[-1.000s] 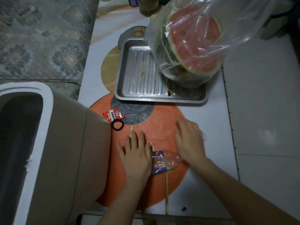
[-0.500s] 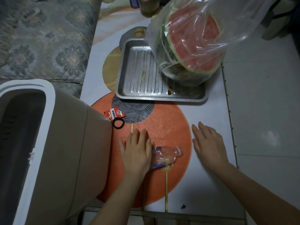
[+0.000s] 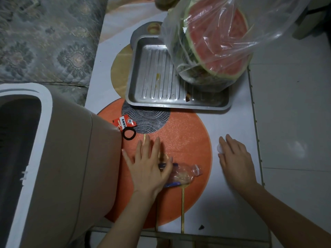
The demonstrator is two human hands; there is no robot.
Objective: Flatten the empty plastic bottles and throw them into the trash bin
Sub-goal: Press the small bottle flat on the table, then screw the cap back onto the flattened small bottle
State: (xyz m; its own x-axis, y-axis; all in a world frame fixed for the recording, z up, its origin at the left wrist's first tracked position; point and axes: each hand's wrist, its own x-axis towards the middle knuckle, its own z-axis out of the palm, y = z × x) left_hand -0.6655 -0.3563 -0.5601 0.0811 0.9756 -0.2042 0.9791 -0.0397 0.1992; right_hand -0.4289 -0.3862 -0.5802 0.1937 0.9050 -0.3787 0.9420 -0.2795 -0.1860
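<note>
While flattened, bottle [image 3: 182,174] under left palm [image 3: 148,169]

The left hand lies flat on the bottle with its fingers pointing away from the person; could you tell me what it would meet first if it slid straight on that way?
Probably the black hair tie or the red packet beside it, just up-left of the left hand's fingertips. Straight ahead there is only bare orange mat, then the metal tray. The exact line is hard to judge.

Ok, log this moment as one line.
left hand flat on bottle | right hand flat beside white cap | trash bin open, left
</note>
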